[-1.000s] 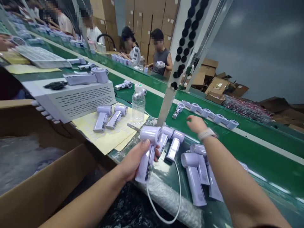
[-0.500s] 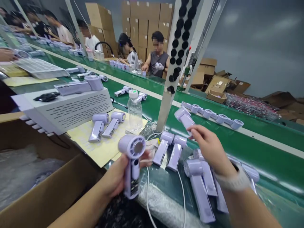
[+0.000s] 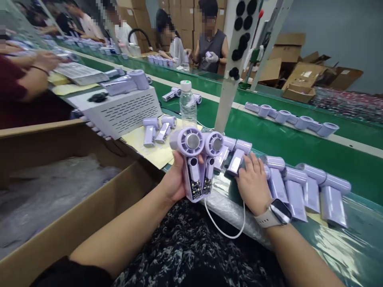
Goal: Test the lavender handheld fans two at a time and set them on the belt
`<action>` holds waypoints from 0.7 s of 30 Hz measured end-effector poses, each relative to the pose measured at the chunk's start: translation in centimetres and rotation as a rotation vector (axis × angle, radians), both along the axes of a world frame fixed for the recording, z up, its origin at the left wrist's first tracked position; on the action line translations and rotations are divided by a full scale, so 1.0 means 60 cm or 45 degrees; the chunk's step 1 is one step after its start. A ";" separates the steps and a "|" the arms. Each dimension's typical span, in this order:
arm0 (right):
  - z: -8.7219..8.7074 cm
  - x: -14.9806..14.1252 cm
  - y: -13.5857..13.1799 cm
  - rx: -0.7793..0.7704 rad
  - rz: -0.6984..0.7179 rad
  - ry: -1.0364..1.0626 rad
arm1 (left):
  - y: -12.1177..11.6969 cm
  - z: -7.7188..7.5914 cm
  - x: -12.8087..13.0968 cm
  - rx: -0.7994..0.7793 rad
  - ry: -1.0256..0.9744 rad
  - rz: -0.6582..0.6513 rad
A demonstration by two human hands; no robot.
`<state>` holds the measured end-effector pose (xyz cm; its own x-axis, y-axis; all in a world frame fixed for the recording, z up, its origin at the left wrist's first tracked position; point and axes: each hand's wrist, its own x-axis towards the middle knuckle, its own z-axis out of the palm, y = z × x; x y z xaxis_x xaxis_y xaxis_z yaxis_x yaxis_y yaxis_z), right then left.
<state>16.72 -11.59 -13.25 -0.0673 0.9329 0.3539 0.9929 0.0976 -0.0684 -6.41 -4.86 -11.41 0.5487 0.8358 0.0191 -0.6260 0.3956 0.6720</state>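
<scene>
My left hand point(image 3: 176, 179) is closed around two lilac handheld fans held upright side by side. The left-hand fan point(image 3: 194, 171) and the fan beside it point(image 3: 211, 159) both have bare circuit boards showing in their handles. Fingers stretched, my right hand point(image 3: 254, 183) lies palm down by a lilac fan point(image 3: 239, 153) on the bench, its fingertips at that fan's handle. A white cable point(image 3: 226, 237) loops below the held fans. To the right of my right hand, several more fans point(image 3: 296, 195) lie in a row.
A slotted metal box point(image 3: 128, 111) stands left, with two fans point(image 3: 157, 129) on yellow paper in front. Behind my left hand is a clear bottle point(image 3: 188, 105). An upright post point(image 3: 226, 99) rises beside the green belt point(image 3: 269, 137). An open carton point(image 3: 74, 199) sits lower left; co-workers sit across.
My left hand held one fan and now holds two. My right hand has let go of the fan it held near the belt and come down to the bench. The view has shifted.
</scene>
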 end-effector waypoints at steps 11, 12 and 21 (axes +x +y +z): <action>-0.002 -0.021 -0.037 0.086 0.033 0.189 | -0.011 0.023 0.089 0.015 -0.218 -0.064; 0.010 -0.024 -0.052 0.062 0.033 0.326 | -0.009 0.024 0.087 0.017 -0.191 -0.053; 0.092 -0.077 -0.099 -0.615 0.163 1.647 | -0.015 0.037 0.100 -0.029 -0.205 0.196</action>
